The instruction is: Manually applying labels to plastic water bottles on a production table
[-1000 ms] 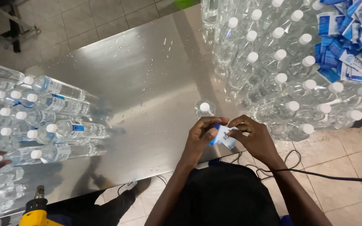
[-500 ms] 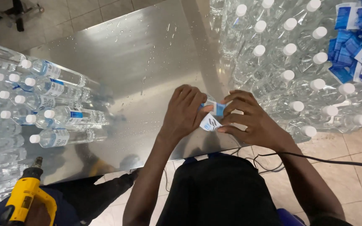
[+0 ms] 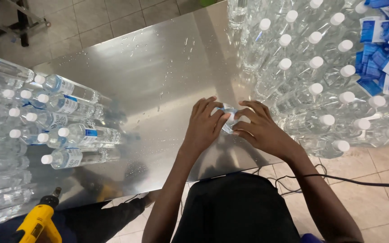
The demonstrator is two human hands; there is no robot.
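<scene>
Left hand, right hand, bottle between

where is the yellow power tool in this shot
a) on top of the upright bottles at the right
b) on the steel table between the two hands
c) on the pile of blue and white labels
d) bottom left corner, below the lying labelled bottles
d: the yellow power tool sits at the bottom left, below the lying clear plastic bottles, far from the left hand and right hand.
</scene>
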